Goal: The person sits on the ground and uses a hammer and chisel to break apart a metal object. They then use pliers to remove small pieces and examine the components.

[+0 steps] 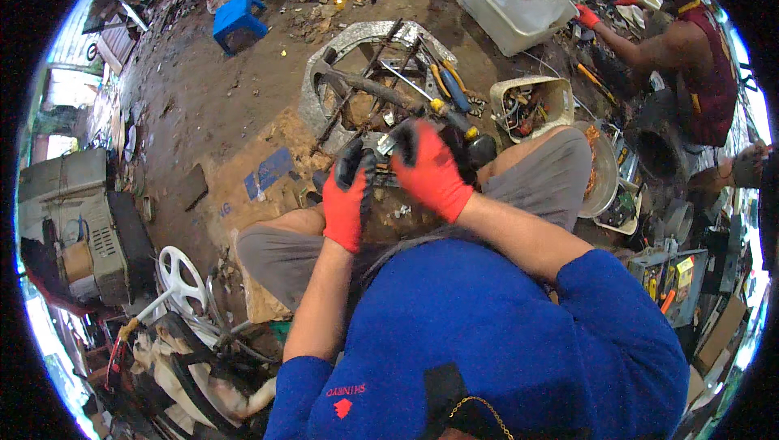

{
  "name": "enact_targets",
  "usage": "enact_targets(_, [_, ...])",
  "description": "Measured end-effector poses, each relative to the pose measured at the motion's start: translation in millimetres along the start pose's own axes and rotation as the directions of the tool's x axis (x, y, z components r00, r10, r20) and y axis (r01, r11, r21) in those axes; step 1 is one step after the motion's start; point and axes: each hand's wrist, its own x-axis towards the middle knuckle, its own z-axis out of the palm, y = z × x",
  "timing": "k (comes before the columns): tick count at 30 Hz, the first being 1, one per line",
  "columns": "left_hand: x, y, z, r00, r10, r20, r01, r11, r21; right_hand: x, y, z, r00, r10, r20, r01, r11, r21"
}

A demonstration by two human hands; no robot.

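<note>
Both my hands wear red gloves with black fingertips and are close together above my crossed legs. Between the fingertips of my right hand [432, 166] is a small silvery metal piece [385, 144]. My left hand [347, 193] is closed just to its left; whatever its fingers hold is hidden. Beyond them lies a metal ring frame [312, 87] with rusty rods across it. A hammer [365, 87], a screwdriver [414, 87], pliers with yellow handles [451, 75] and a blue-handled tool [456, 93] rest on that frame.
A cream tub of scrap parts [531, 103] and a metal bowl [602, 172] stand by my right knee. Farther off are a blue stool [238, 23] and a white bin [487, 14]. Another person [690, 51] in red gloves works at right. Dogs are near a white wheel [182, 278] and behind.
</note>
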Motion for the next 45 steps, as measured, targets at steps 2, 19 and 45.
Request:
enact_targets(2, [-9.1, -7.8, 5.2, 0.999, 0.013, -0.036, -0.015, 0.999, -0.037, -22.9, -6.4, 18.3, 0.996, -0.076, 0.052, 0.075, 0.997, 0.028])
enact_targets(19, [4.3, -50.2, -27.3, 0.991, -0.123, 0.061, 0.121, 0.992, 0.031, -49.1, -3.6, 7.9, 0.792, -0.378, 0.479, 0.265, 0.92, 0.288])
enact_targets(45, [13.9, -90.8, -57.8, 0.982, -0.068, 0.176, -0.098, 0.614, 0.783, -64.6, 28.7, 8.8, 0.807, -0.14, 0.574, 0.095, 0.99, 0.107])
